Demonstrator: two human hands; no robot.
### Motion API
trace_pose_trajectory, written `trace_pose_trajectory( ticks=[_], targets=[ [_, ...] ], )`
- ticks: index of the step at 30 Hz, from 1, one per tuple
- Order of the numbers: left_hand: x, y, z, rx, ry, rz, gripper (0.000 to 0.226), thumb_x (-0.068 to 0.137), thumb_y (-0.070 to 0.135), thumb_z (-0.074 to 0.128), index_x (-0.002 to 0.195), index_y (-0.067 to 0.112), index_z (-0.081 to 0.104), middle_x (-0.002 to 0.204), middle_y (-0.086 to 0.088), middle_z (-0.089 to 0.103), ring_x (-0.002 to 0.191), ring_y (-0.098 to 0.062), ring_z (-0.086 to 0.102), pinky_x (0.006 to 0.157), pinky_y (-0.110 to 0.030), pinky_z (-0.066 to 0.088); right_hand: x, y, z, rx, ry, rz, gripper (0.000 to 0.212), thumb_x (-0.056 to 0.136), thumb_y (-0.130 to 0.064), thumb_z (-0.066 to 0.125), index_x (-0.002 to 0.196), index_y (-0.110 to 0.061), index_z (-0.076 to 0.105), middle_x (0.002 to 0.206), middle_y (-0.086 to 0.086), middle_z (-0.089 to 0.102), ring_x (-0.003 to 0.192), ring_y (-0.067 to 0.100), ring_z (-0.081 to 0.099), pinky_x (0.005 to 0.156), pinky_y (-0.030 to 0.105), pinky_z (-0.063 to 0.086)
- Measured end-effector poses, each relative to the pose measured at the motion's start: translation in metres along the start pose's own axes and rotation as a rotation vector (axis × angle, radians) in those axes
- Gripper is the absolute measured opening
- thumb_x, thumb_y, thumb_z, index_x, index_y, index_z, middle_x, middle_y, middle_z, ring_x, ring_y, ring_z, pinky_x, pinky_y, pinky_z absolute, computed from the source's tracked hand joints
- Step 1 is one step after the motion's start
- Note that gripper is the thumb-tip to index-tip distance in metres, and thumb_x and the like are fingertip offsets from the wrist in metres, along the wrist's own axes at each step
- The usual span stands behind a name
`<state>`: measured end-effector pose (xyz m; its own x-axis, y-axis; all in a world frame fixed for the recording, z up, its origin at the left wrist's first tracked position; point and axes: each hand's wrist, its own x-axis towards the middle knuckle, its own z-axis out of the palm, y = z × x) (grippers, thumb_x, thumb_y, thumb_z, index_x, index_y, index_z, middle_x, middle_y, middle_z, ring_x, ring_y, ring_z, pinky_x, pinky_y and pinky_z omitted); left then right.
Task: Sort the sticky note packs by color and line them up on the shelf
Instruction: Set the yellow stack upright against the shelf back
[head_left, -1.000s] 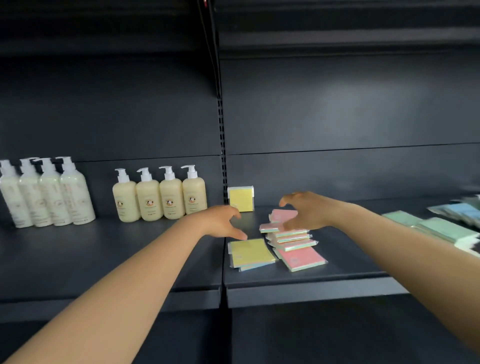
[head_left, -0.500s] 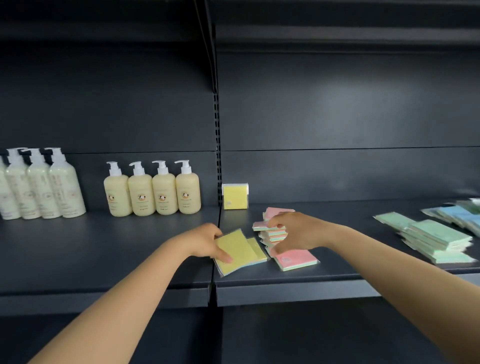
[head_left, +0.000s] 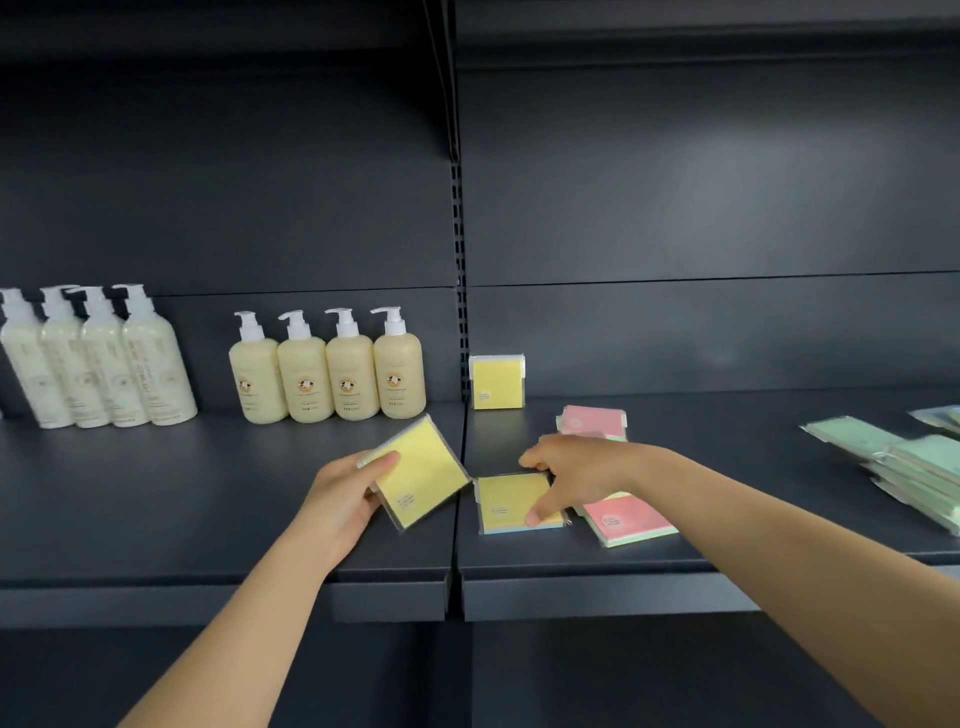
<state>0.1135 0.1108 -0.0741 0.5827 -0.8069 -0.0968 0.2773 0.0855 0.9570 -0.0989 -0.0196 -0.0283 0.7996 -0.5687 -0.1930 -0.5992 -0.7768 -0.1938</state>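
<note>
Sorting yellows: left hand (head_left: 340, 496) is gripping a lifted yellow pack (head_left: 421, 470); right hand (head_left: 574, 475) is pinching a second yellow pack (head_left: 511, 501) lying on the shelf (head_left: 208, 499). Next, probably standing both beside the upright yellow pack (head_left: 497, 382).

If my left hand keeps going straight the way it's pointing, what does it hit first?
Probably the upright yellow pack leaning against the back panel; the left hand, carrying its own yellow pack, points up-right toward it, though depth is unclear.
</note>
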Motion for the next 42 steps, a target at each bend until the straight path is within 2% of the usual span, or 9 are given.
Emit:
trace_pose_trajectory(
  ticks=[7, 12, 17, 20, 26, 29, 34, 39, 42],
  targets=[
    [0.003, -0.001, -0.002, 0.023, -0.014, -0.003, 0.015, 0.091, 0.014, 0.058, 0.102, 0.006, 0.065, 0.099, -0.01, 0.071, 0.095, -0.022, 0.066, 0.076, -0.035, 0.052, 0.008, -0.002, -0.009, -0.002, -0.139, 0.05, 0.037, 0.067, -0.051, 0.077, 0.078, -0.027, 0.05, 0.078, -0.012, 0.052, 0.065, 0.008, 0.047, 0.06, 0.024, 0.035],
    [0.003, -0.002, -0.002, 0.068, -0.013, -0.001, 0.018, 0.092, 0.017, 0.058, 0.104, 0.006, 0.064, 0.102, -0.011, 0.07, 0.096, -0.023, 0.066, 0.077, -0.036, 0.053, 0.008, -0.006, -0.007, 0.029, -0.157, 0.054, 0.065, 0.06, -0.051, 0.081, 0.109, -0.018, 0.053, 0.106, 0.005, 0.062, 0.074, 0.018, 0.055, 0.065, 0.03, 0.041],
    [0.003, -0.003, 0.001, 0.115, 0.027, 0.038, 0.016, 0.095, 0.02, 0.053, 0.104, 0.011, 0.062, 0.103, -0.009, 0.068, 0.096, -0.022, 0.064, 0.078, -0.034, 0.052, 0.004, 0.005, 0.0, 0.23, -0.023, 0.021, 0.056, 0.064, -0.034, 0.083, 0.105, -0.028, 0.045, 0.103, -0.009, 0.052, 0.08, 0.012, 0.053, 0.064, 0.026, 0.042],
    [0.003, -0.006, 0.005, 0.265, 0.043, 0.08, 0.02, 0.097, 0.026, 0.049, 0.106, 0.013, 0.061, 0.105, -0.007, 0.068, 0.099, -0.022, 0.064, 0.082, -0.034, 0.051, -0.001, 0.013, 0.0, 0.585, 0.12, -0.006, 0.036, 0.071, -0.009, 0.078, 0.098, -0.021, 0.058, 0.104, -0.001, 0.061, 0.068, 0.019, 0.051, 0.059, 0.031, 0.041],
    [-0.003, -0.009, 0.027, 0.321, -0.098, 0.082, 0.023, 0.099, 0.032, 0.042, 0.103, 0.024, 0.062, 0.109, 0.0, 0.069, 0.103, -0.015, 0.063, 0.095, -0.034, 0.047, 0.003, 0.001, 0.008, 0.869, 0.351, 0.007, 0.028, 0.07, 0.004, 0.077, 0.084, -0.015, 0.063, 0.086, 0.006, 0.07, 0.065, 0.013, 0.06, 0.062, 0.021, 0.05],
    [-0.005, -0.008, 0.033, 0.265, -0.249, 0.055, 0.025, 0.098, 0.035, 0.043, 0.112, 0.025, 0.061, 0.109, 0.004, 0.071, 0.103, -0.01, 0.065, 0.093, -0.032, 0.048, 0.011, -0.007, 0.015, 0.856, 0.442, 0.029, 0.03, 0.067, 0.0, 0.08, 0.083, -0.017, 0.061, 0.087, 0.009, 0.066, 0.067, 0.012, 0.058, 0.071, 0.024, 0.051],
    [-0.006, -0.01, 0.031, 0.406, -0.322, 0.094, 0.044, 0.084, 0.001, 0.065, 0.122, 0.019, 0.051, 0.114, 0.001, 0.068, 0.104, -0.011, 0.064, 0.082, -0.024, 0.053, 0.014, -0.018, 0.027, 0.873, 0.585, 0.041, 0.039, 0.067, -0.006, 0.082, 0.091, -0.016, 0.054, 0.09, 0.003, 0.062, 0.073, 0.01, 0.059, 0.064, 0.015, 0.049],
    [0.0, -0.014, 0.03, 0.475, -0.377, 0.123, 0.05, 0.088, -0.005, 0.057, 0.128, 0.022, 0.047, 0.121, 0.003, 0.064, 0.11, -0.008, 0.06, 0.089, -0.025, 0.05, 0.019, -0.015, 0.035, 0.887, 0.519, 0.088, 0.054, 0.07, -0.022, 0.082, 0.115, -0.013, 0.053, 0.1, 0.004, 0.067, 0.093, 0.015, 0.065, 0.084, 0.029, 0.053],
    [0.004, -0.015, 0.036, 0.485, -0.381, 0.147, 0.054, 0.091, -0.003, 0.053, 0.131, 0.03, 0.041, 0.122, 0.006, 0.062, 0.112, -0.004, 0.057, 0.088, -0.022, 0.049, 0.019, -0.016, 0.024, 0.786, 0.514, 0.067, 0.041, 0.075, -0.024, 0.079, 0.107, -0.017, 0.056, 0.09, 0.008, 0.066, 0.082, 0.015, 0.062, 0.076, 0.024, 0.048]
  ],
)
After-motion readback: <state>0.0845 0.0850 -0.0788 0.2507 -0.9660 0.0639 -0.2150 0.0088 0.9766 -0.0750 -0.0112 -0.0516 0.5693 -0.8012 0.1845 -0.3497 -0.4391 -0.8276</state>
